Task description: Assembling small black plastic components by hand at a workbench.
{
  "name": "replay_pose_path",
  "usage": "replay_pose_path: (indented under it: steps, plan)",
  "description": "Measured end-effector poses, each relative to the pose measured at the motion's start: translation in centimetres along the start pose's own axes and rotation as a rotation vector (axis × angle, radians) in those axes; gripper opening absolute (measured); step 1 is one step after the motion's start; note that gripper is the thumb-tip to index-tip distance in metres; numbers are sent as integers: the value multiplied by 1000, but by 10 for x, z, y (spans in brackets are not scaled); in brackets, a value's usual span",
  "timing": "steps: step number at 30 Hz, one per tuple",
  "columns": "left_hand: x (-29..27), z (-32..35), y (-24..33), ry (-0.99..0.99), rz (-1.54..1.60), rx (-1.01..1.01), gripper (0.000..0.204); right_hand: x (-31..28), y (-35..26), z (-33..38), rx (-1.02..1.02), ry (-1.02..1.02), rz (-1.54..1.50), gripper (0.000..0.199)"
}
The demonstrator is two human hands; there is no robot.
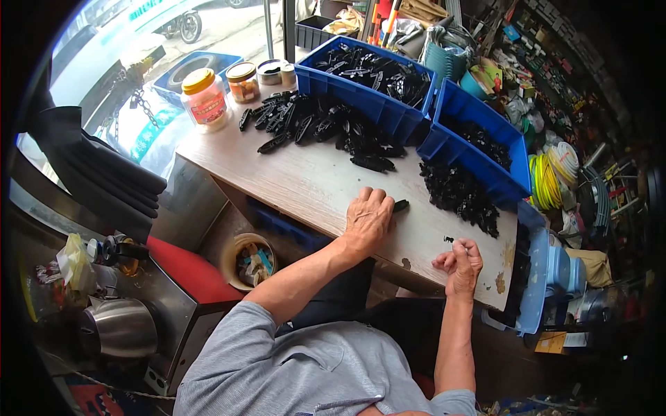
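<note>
My left hand [370, 219] is closed over a long black plastic part on the worktable [312, 186]. Only that black part's end [401, 205] shows past the fingers. To its right, my right hand [462, 266] is raised with the fingers curled in a pinch, and a small black plastic piece [449, 239] shows at the fingertips. A heap of long black parts [305, 125] lies beyond my left hand. Nearer my right hand is a pile of small black pieces [458, 194].
Two blue crates [416, 128] [522, 149] of black parts stand along the table's far side. Jars [206, 104] are at the far left corner. A bin [229, 267] sits below the table, near a steel kettle [125, 326]. A light blue container [533, 277] flanks the right edge.
</note>
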State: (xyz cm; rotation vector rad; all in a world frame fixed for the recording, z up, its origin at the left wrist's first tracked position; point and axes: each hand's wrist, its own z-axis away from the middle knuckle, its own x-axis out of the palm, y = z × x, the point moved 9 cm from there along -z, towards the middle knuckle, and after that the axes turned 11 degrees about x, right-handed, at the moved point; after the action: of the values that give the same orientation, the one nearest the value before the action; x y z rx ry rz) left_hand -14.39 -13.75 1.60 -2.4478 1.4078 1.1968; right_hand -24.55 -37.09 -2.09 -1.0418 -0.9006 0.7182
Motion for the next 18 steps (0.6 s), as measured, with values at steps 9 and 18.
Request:
replay_pose_path:
  steps: [9,18]
  plan:
    - [42,13,21,-72,1213,-521,22,21,0,-7,-2,-65,-77,16]
    - [69,11,57,-247,1373,-546,25,28,2,-3,-10,-148,-170,10]
